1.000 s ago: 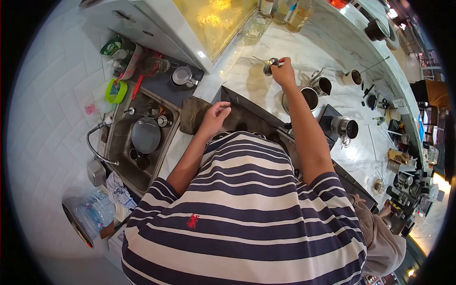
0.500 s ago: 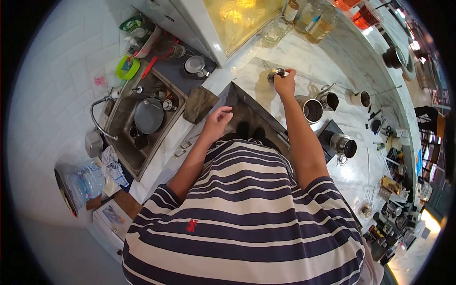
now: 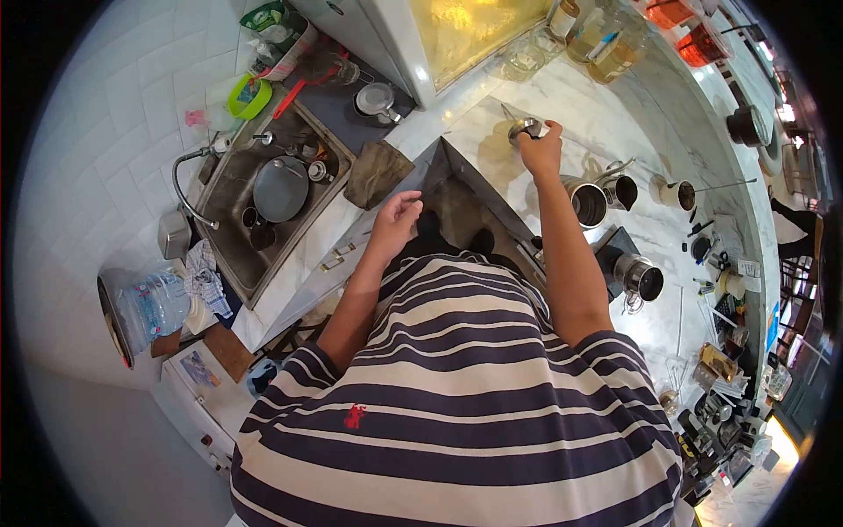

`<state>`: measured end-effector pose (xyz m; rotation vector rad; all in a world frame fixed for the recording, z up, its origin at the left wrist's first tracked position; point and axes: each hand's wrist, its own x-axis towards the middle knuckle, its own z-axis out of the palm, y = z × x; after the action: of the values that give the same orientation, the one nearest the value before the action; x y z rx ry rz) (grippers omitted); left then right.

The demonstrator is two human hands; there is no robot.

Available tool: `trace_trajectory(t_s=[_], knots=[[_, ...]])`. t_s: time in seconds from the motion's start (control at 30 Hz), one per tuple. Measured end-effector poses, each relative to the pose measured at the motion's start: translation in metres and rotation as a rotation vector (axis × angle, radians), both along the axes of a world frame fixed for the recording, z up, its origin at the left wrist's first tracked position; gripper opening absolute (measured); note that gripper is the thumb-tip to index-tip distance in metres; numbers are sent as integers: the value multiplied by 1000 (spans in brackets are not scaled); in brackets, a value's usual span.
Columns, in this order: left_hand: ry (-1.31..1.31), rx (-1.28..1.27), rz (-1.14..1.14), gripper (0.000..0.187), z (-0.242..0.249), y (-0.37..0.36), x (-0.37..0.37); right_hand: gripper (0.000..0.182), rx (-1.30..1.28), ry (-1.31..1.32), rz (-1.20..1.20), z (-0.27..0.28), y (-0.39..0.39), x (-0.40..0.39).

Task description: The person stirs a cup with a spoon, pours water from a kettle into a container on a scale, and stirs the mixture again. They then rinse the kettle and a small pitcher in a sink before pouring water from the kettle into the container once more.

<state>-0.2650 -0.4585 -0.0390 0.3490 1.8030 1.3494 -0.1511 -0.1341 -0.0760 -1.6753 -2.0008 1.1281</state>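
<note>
My right hand (image 3: 541, 153) reaches over the marble counter with its fingers on a small round metal cup-like piece (image 3: 524, 131). A thin bar or handle sticks out from its far side; the fingers hide part of it. Nearer to me on the counter stand a wide steel canister (image 3: 587, 202) and a steel pitcher (image 3: 624, 191). My left hand (image 3: 395, 227) hangs in the air between the sink counter and my body, fingers loosely bent and apart, holding nothing. Close to it lies a brown cloth (image 3: 378, 174) on the counter edge.
The sink (image 3: 230, 263) on the left holds a grey round lid (image 3: 281, 189) and small cups. A steel pot (image 3: 645, 279) stands on a dark base at right. Glass bottles (image 3: 606, 48) line the back. A white cup (image 3: 678, 194) and several tools sit further right.
The whole view has shifted slightly. The metal piece in my right hand has turned, and its thin bar now shows. My left hand stays raised and empty.
</note>
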Motion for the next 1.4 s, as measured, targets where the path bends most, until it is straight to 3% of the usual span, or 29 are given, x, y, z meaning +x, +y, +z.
trace_trajectory(t_s=[0.13, 0.17, 0.3, 0.43, 0.53, 0.63, 0.83, 1.13, 1.4], knots=[[93, 33, 31, 32, -1, -3, -37, 81, 170, -24, -83, 60, -29, -7], [126, 38, 35, 32, -8, -5, -53, 73, 265, 0, -104, 72, -39, -9], [455, -6, 28, 38, 1, 5, -116, 53, 450, 196, 48, 53, -66, -22], [869, -54, -115, 51, 46, 33, -169, 49, 185, 212, 301, 46, -98, -61], [1168, 49, -312, 59, 47, 53, -207, 47, -50, 230, 459, 36, -107, -98], [1180, -140, -512, 63, 58, 69, -221, 48, -123, 212, 537, 20, -110, -129], [1195, -180, -797, 64, 43, 88, -255, 45, -107, 193, 498, 3, -114, -156], [994, -6, -866, 61, 43, 102, -275, 39, -280, 338, 456, -22, -114, -165], [1038, 141, -703, 51, 35, 92, -274, 43, -376, 409, 481, -27, -118, -163]])
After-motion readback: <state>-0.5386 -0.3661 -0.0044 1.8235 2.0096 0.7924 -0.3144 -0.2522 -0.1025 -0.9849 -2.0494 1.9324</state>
